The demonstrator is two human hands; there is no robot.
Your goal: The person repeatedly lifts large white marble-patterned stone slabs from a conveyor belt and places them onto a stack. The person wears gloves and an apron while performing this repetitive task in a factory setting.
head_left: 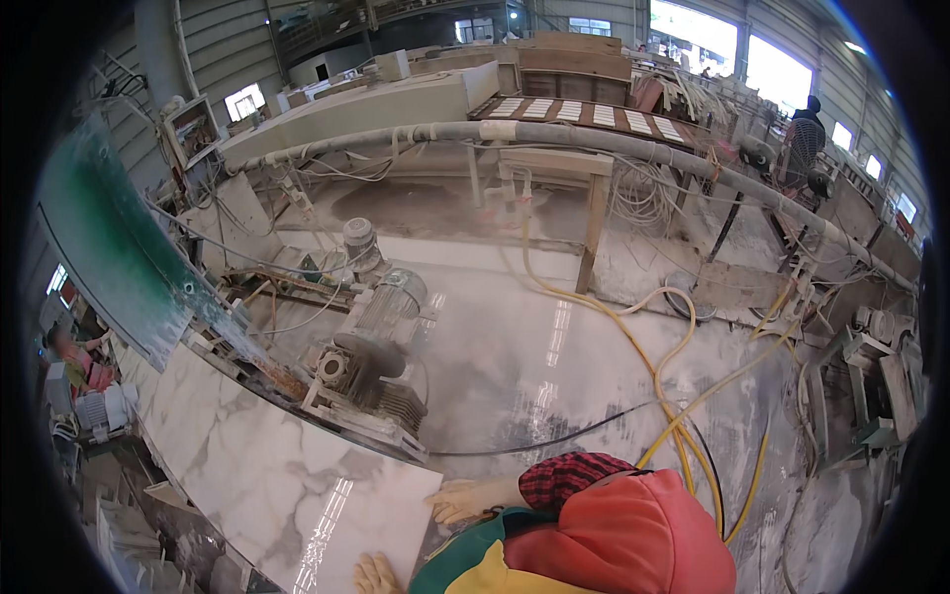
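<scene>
A polished white marble slab (267,455) with grey-brown veins stretches from the left to the lower middle. My right hand (460,500), in what looks like a pale yellowish glove, grips the slab's right end near its far corner. My left hand (376,574) has its fingers curled over the slab close to the lower edge of the view; its palm is hidden. A red and black checked cuff (574,477) and a red sleeve (643,530) cover my right arm. Below lies a green and yellow apron (475,559).
Dusty electric motors (391,297) stand beyond the slab. A green curved guard (119,238) rises at the left. Yellow hoses (678,426) and a black cable cross the wet floor (524,396). A long grey pipe (594,144) spans the back. Two people are visible at far left and far right.
</scene>
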